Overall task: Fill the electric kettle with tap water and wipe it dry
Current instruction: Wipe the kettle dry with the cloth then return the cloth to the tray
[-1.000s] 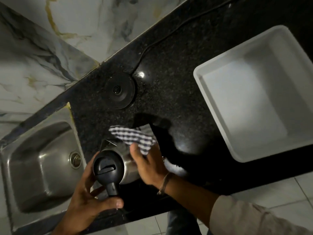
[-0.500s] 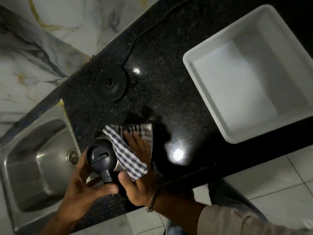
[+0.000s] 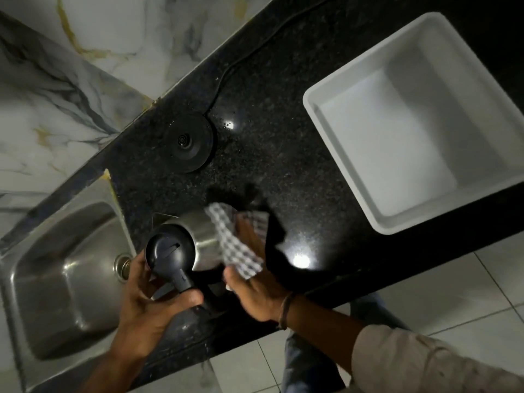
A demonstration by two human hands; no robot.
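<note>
A steel electric kettle (image 3: 202, 232) with a closed black lid stands on the black granite counter (image 3: 283, 154), right of the sink. My left hand (image 3: 150, 302) grips its black handle. My right hand (image 3: 255, 287) presses a blue-and-white checked cloth (image 3: 236, 245) flat against the kettle's right side. The kettle's round black base (image 3: 188, 143) sits empty farther back on the counter, its cord running toward the wall.
A steel sink (image 3: 62, 268) with a drain lies at the left. A white rectangular tub (image 3: 419, 120) stands on the counter at the right. Marble wall tiles are behind, and the counter's front edge and floor tiles are below my arms.
My right hand has moved the cloth around the kettle's right side, from the far side down toward the handle. My left hand has kept its hold on the handle.
</note>
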